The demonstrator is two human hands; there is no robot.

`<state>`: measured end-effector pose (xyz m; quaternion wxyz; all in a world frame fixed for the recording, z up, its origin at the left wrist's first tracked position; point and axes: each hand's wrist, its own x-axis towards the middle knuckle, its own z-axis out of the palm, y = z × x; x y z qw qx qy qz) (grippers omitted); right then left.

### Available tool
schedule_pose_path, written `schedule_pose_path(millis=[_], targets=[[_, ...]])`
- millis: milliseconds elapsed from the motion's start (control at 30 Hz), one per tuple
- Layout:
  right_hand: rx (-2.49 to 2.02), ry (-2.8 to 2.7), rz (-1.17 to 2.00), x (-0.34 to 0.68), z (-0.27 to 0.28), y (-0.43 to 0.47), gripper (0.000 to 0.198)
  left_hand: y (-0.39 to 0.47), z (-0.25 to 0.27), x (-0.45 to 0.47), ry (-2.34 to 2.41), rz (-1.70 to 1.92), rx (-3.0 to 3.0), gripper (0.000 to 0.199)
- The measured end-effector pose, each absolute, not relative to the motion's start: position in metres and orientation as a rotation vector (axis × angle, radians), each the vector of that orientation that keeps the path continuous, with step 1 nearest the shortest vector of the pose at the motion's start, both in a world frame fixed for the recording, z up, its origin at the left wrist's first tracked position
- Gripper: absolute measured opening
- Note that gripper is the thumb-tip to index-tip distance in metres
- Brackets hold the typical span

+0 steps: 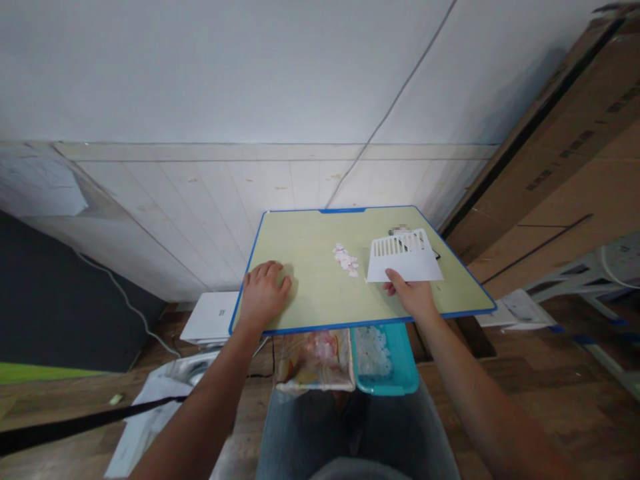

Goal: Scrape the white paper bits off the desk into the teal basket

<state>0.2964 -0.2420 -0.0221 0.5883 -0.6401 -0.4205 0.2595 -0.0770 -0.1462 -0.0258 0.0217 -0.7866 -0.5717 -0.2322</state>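
Note:
My right hand (403,290) pinches the near edge of a white slotted sheet (405,263), thumb on top. A row of narrow slots runs along the sheet's far side. It is held over the right part of a pale yellow board (310,293) with a blue rim. Left of the sheet lies a small heap of pale pinkish-white scraps (346,260), apart from both hands. On the board's left edge my left hand (265,290) rests palm down, fingers spread, with nothing in it. Behind the sheet, a small dark item is partly hidden.
Below the board's near edge sit a turquoise tray (411,373) of whitish bits and a plastic-lined box (317,385). A white box (213,317) stands at the left. Tall cardboard boxes (560,153) lean at the right, and a cable (393,107) runs down the wall behind.

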Motion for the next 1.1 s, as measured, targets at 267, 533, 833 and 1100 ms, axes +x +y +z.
schedule_pose_path(millis=[267, 533, 833, 1100], targets=[[-1.466, -0.912, 0.620, 0.304, -0.026, -0.239, 0.063, -0.144, -0.028, -0.079, -1.756, -0.711, -2.441, 0.043], [-1.425, -0.856, 0.619, 0.303, -0.027, -0.195, 0.063, -0.143, -0.029, -0.079, -1.741, -0.730, -2.425, 0.037], [-1.455, -0.847, 0.572, 0.305, -0.040, -0.188, 0.058, -0.144, -0.027, -0.080, -1.755, -0.699, -2.442, 0.038], [-1.452, -0.889, 0.533, 0.301, -0.032, -0.185, 0.052, -0.146, -0.027, -0.078, -1.739, -0.714, -2.436, 0.040]])
